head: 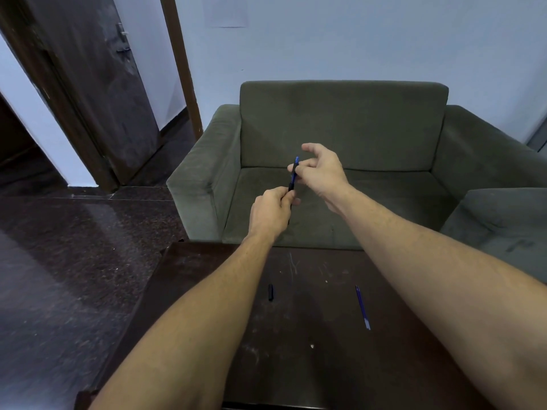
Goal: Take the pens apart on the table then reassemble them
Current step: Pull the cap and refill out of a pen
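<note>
I hold a blue and black pen (293,176) upright in the air beyond the far edge of the table. My left hand (270,213) grips its lower, black part in a closed fist. My right hand (321,170) pinches its upper, blue part with thumb and fingertips, the other fingers spread. On the dark wooden table (310,365) lie a small black pen piece (270,292) at centre left and a thin blue refill (363,306) at centre right.
A grey-green sofa (340,128) stands just behind the table, with another cushion (503,220) at the right. Dark polished floor (74,247) lies to the left, with a dark door (88,84) at the back left.
</note>
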